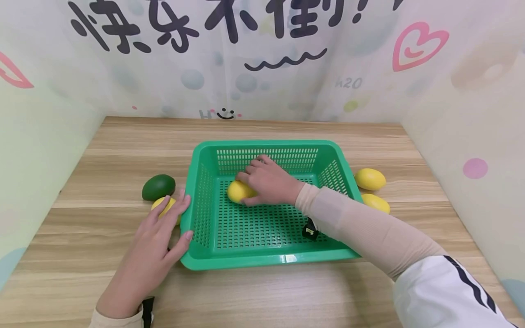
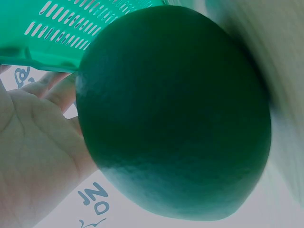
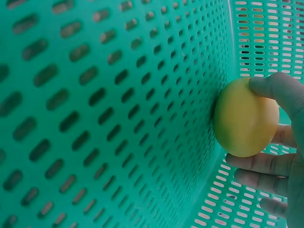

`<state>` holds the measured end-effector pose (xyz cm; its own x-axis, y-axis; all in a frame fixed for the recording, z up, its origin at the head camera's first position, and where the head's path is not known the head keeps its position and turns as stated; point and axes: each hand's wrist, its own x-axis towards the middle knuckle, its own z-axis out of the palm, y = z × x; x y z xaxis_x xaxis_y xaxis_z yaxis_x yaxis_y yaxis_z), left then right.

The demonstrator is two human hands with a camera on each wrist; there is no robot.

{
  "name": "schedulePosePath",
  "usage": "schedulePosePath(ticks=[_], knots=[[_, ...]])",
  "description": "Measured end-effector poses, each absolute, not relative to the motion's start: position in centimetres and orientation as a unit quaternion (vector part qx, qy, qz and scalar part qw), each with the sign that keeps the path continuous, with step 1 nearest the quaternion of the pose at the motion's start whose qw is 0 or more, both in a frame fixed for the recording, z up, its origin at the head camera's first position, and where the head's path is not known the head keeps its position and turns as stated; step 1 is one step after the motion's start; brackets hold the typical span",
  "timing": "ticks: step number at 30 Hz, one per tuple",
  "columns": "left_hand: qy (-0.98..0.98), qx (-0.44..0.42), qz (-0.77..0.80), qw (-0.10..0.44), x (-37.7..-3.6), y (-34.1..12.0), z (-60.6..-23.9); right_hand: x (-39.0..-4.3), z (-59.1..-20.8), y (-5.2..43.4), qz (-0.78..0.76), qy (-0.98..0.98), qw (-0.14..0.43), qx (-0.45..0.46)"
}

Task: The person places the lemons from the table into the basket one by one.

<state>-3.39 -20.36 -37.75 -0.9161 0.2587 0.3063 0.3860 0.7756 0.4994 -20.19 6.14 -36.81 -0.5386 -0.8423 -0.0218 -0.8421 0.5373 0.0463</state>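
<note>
In the head view a green plastic basket (image 1: 262, 263) with slotted walls stands on the wooden table. My right hand (image 1: 270, 182) reaches inside it and grips a lemon (image 1: 235, 192) at the basket floor. The right wrist view shows the thumb on one side of that lemon (image 3: 244, 118) and fingers on the other. With its fingers extended, my left hand (image 1: 157, 246) touches the basket's left rim. Partly under its fingers is another lemon (image 1: 161, 206), beside a dark green avocado-like fruit (image 1: 159, 187). A large dark green fruit (image 2: 175, 114) fills much of the left wrist view.
Two more lemons lie outside the basket's right wall, one farther back (image 1: 370, 179) and one partly hidden by the basket and arm (image 1: 376, 203). A printed cloth wall (image 1: 164, 91) closes off the table's far edge, with pale walls at both sides.
</note>
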Motion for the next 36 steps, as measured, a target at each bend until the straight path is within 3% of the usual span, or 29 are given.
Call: schedulePosePath(ticks=[36], knots=[[-0.938, -0.164, -0.292, 0.093, -3.2, -20.3, -37.8, -20.4, -35.6, 6.6, -0.010, -0.893, -0.019, 0.449]])
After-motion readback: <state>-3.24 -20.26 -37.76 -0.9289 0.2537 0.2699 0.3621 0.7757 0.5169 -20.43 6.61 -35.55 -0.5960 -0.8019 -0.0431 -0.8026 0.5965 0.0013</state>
